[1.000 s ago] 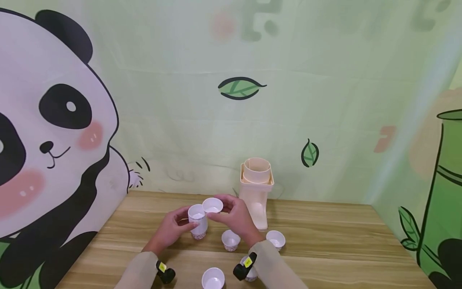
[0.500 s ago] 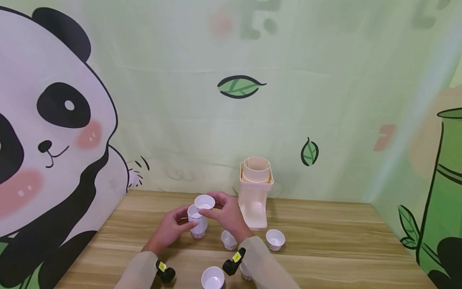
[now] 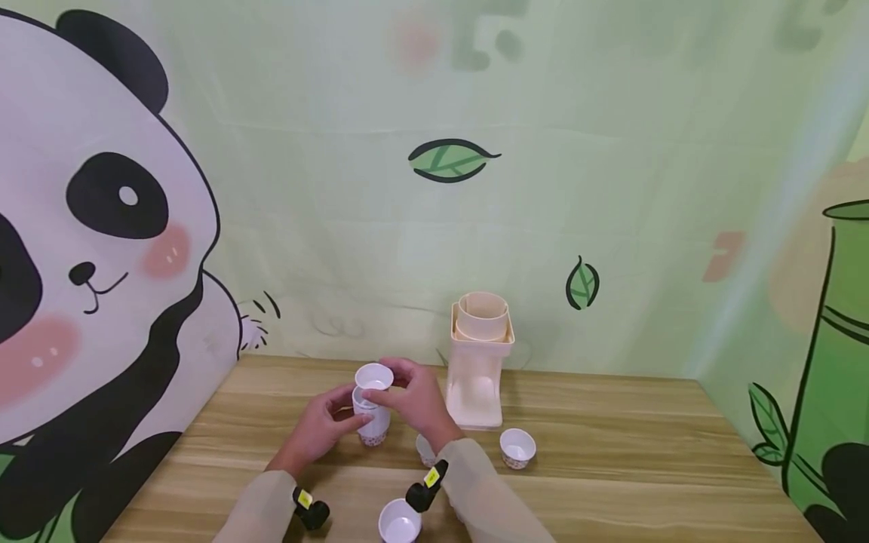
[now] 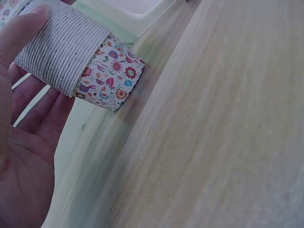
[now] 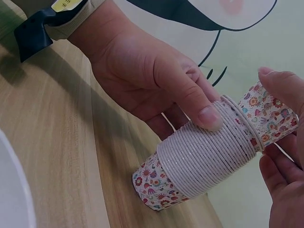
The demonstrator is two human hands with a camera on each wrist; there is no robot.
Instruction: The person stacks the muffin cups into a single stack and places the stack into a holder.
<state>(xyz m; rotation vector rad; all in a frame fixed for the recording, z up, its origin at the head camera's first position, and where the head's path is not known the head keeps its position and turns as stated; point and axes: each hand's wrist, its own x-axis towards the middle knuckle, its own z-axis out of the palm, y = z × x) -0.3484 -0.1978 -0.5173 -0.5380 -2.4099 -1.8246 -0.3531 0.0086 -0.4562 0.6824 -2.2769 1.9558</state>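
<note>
I read the left hand point(image 3: 322, 424) clamped round the cup stack point(image 5: 206, 159), left of the pink stand point(image 3: 474, 392); right hand point(image 3: 424, 403) pinches one cup point(image 5: 268, 114) at the stack's mouth, not fully nested; I judge most stacking done, many already nested; that cup needs seating; unstacked, as far as I see: near cup point(image 3: 399, 522), right-side cup point(image 3: 518, 449), half-hidden cup point(image 3: 424, 451).

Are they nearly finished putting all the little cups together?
Done: lots of cups are already nested in the stack, which the left hand holds.
In hand: the right hand holds one more cup at the top of the stack.
Left: at least a right-side cup, a front cup and a half-hidden cup are separate, so probably not finished.
</note>
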